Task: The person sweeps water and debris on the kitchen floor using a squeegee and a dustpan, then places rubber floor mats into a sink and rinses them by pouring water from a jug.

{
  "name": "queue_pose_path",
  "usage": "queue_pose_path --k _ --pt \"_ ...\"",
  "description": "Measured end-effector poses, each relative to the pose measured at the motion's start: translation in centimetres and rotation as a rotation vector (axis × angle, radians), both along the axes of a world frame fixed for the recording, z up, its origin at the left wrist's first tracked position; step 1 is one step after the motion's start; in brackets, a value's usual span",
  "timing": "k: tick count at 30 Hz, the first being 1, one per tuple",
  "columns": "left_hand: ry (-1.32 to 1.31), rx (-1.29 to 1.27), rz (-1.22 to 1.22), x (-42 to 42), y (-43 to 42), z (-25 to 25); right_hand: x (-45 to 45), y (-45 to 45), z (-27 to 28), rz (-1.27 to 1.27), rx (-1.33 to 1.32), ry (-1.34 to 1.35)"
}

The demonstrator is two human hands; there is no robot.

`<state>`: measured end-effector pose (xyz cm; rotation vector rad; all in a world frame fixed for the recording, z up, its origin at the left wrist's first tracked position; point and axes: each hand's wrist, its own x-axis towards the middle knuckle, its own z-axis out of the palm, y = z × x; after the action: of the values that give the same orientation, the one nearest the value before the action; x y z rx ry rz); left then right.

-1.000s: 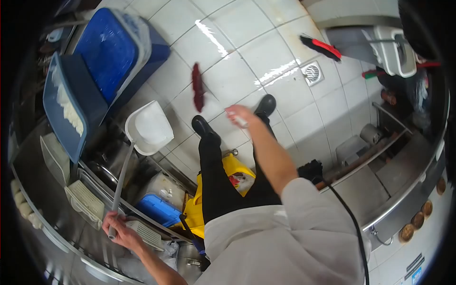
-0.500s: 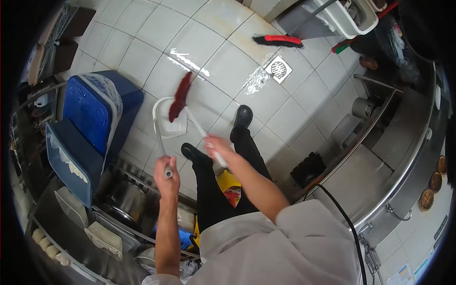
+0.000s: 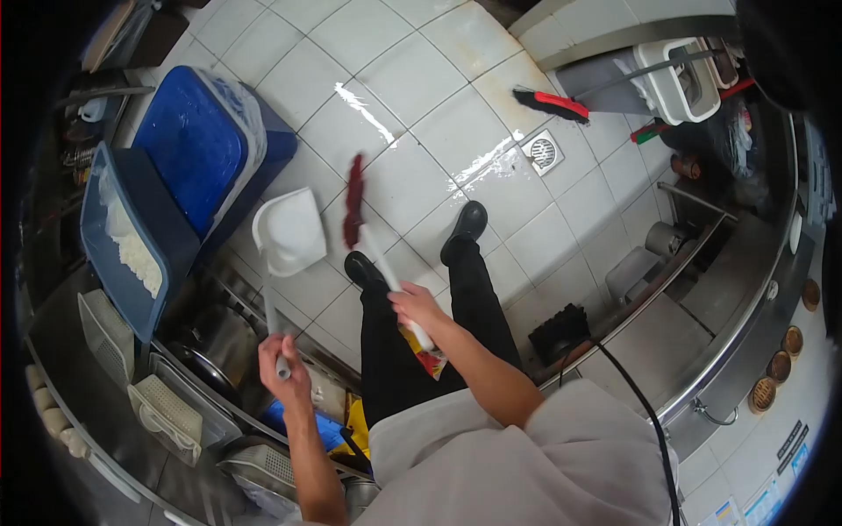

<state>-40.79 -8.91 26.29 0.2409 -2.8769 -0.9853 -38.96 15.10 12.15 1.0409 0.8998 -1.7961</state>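
Slanting forward-left | broom handle (image 3: 381, 258), right hand (image 3: 416, 309) | dustpan (image 3: 294, 232), left hand (image 3: 289, 373)

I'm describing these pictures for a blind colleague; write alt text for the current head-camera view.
Seen from above, the right hand holds a dark red broom and the left hand a long-handled white dustpan over white floor tiles. A blue bin stands at the picture's left; a red-and-black brush head is near a floor drain.

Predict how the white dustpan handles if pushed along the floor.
Probably stiff: the white dustpan looks like molded plastic on a straight handle. It should slide easily over the smooth, shiny tiles. It might tip or swivel, as the left hand grips only the handle's far end.
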Motion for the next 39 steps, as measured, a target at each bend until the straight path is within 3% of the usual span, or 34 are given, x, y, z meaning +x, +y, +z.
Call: queue_pose_path --k 2,3,5,6,9,10,11,14,15,16,17,18,20,21,23,24,26,28,31,33,37,39 --pt "-0.03 0.008 0.055 1.4 -2.9 0.9 -0.5 -3.6 -7.0 0.125 0.041 0.016" --pt "-0.06 0.008 0.097 2.3 -4.5 1.5 0.0 -2.8 -12.0 -0.007 -0.195 -0.018" --pt "-0.057 -0.031 0.108 3.9 -7.8 1.3 -2.1 2.5 -16.8 0.224 -0.072 0.328" --pt "-0.063 -0.025 0.142 5.1 -9.5 1.2 -3.2 5.8 -17.8 0.279 0.022 0.367" --pt "-0.092 -0.026 0.17 7.9 -13.5 1.3 -7.5 13.5 -14.7 0.374 0.522 -0.022" --pt "-0.117 -0.018 0.199 8.7 -14.2 1.0 -7.0 14.5 -15.3 0.374 0.543 -0.023" --pt "-0.135 -0.011 0.224 9.2 -14.7 0.6 -6.2 16.1 -17.5 0.586 0.74 0.277" --pt "-0.124 -0.021 0.192 9.0 -14.6 -0.5 -5.0 14.8 -11.4 0.406 0.908 0.22" --pt "-0.125 -0.04 0.203 8.8 -14.1 -0.9 -4.2 14.4 -9.2 0.396 0.917 0.223" --pt "-0.137 -0.059 0.197 8.6 -13.7 -1.2 -3.4 14.3 -7.5 0.309 0.75 0.178" --pt "-0.141 -0.061 0.191 8.4 -12.8 -1.2 -2.8 14.9 -6.9 0.225 0.578 0.129" --pt "-0.164 -0.048 0.197 8.2 -11.7 -1.0 -2.4 16.8 -8.6 0.22 0.573 0.12" --pt "-0.17 -0.043 0.194 7.0 -9.4 -1.3 -4.8 21.8 -14.3 0.737 0.591 0.531" --pt "-0.181 -0.055 0.191 6.8 -8.3 -1.3 -6.8 24.2 -17.8 0.727 0.584 0.539" --pt "-0.206 -0.078 0.172 6.0 -5.1 -0.9 -8.7 28.7 -22.7 1.317 0.838 0.789" --pt "-0.195 -0.074 0.156 5.5 -2.9 -0.9 -8.2 29.7 -22.5 0.999 0.902 0.587" --pt "-0.182 -0.064 0.094 3.9 0.5 -0.5 -10.1 29.2 -13.9 0.831 1.077 0.259" --pt "-0.174 -0.105 0.114 2.7 3.4 -0.5 -6.2 31.0 -12.2 0.676 1.351 0.446" --pt "-0.167 -0.146 0.089 0.7 6.8 -0.7 -3.3 35.3 -9.9 0.744 1.351 0.485" --pt "-0.095 -0.157 0.019 -1.1 9.5 -0.4 -3.5 38.0 -9.6 0.963 0.781 0.17" --pt "-0.156 -0.15 0.017 -3.7 12.1 -0.2 -5.8 37.9 -10.4 0.736 0.793 -0.021" --pt "-0.087 -0.147 -0.027 -4.9 14.0 0.5 -3.2 36.7 -10.1 0.739 1.068 0.1"
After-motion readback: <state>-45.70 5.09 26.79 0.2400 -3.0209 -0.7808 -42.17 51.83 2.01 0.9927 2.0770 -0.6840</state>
